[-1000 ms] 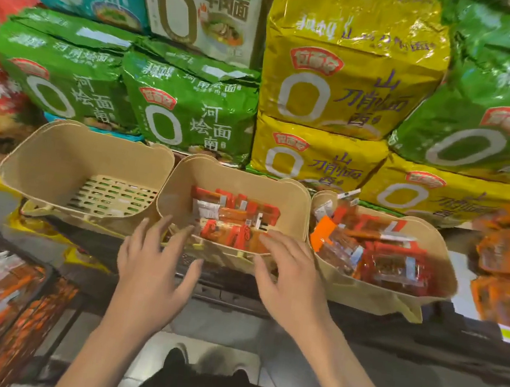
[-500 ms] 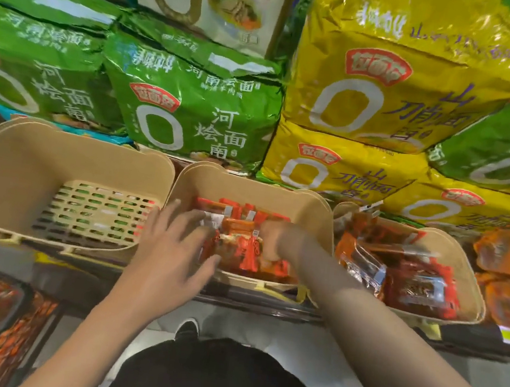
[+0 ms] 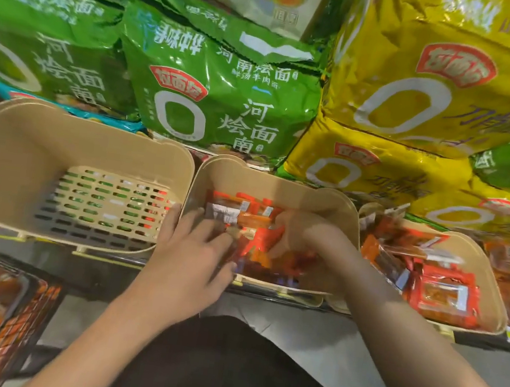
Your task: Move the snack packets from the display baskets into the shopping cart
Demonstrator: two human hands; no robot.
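Shelf background: both hands, a second ago at the rim, are now sunk among middle basket (image 3: 281, 180) snack packets (image 3: 260, 242) at 12 o'clock, left hand (image 3: 187, 259) grip spread, right hand (image 3: 303, 234) grip state cannot be told.

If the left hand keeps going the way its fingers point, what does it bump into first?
Most likely the snack packets in the middle basket. The left hand reaches over the basket's near rim, fingers aimed at the pile, seemingly touching it already, though blur hides exact contact.

Three baskets (image 3: 186, 165) stand side by side before stacked noodle bags (image 3: 221, 92); snack packets (image 3: 441, 290) fill the right two.
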